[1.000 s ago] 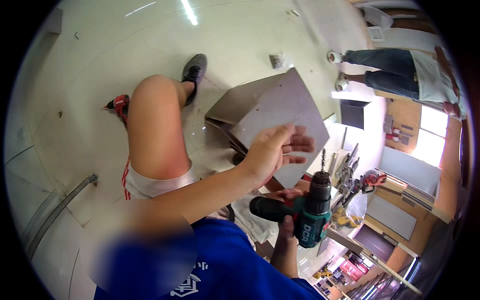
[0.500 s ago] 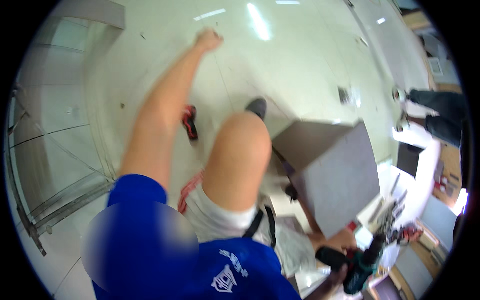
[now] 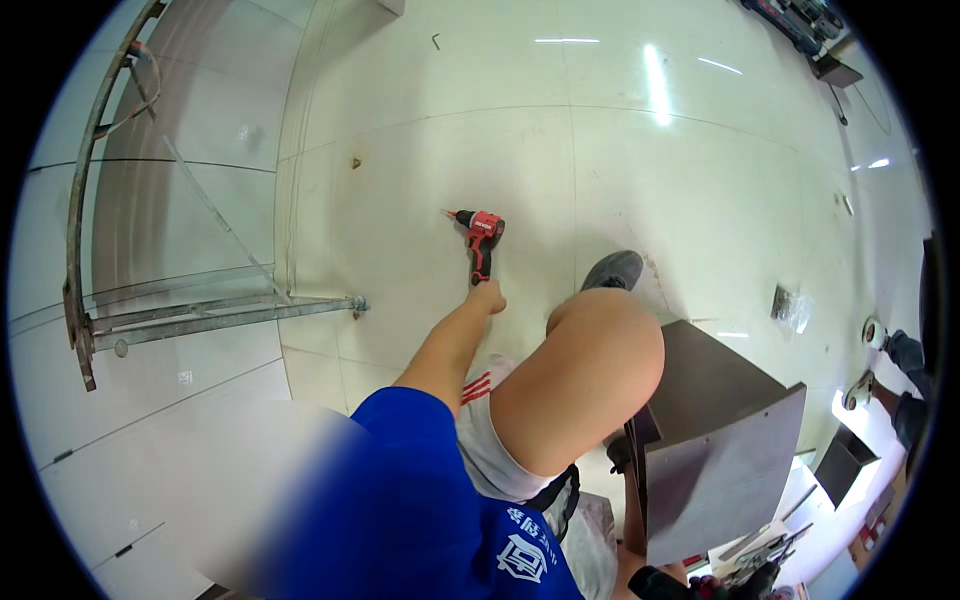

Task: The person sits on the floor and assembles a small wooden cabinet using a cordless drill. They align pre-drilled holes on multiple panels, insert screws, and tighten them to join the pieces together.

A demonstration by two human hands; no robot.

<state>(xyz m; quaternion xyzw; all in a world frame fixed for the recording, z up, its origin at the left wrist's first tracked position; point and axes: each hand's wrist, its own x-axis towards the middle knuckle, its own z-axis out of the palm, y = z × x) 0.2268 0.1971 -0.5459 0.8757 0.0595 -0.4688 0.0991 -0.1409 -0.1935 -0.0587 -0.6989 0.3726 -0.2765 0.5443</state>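
Observation:
A red and black cordless drill (image 3: 483,235) with a bit in its chuck points to the left over the pale tiled floor. My left hand (image 3: 488,296) is closed at the lower end of its handle; the fingers are partly hidden behind the back of the hand. Whether the drill rests on the tiles or is lifted, I cannot tell. At the bottom edge, the dark end of a second power drill (image 3: 660,584) shows, cut off by the frame. My right hand is out of the picture. Beside my bent knee stands a grey-brown board box (image 3: 722,475).
A metal frame (image 3: 200,325) stands at the left. A small hex key (image 3: 435,42) lies on the far floor. A clear plastic packet (image 3: 792,308) lies right of the box. At the right edge another person's feet (image 3: 862,388) show, near a dark box (image 3: 845,465) and tools.
My left arm has come down from the far floor to the red drill, and the hand has closed on its handle end. The view has shifted left; the second drill has mostly left it.

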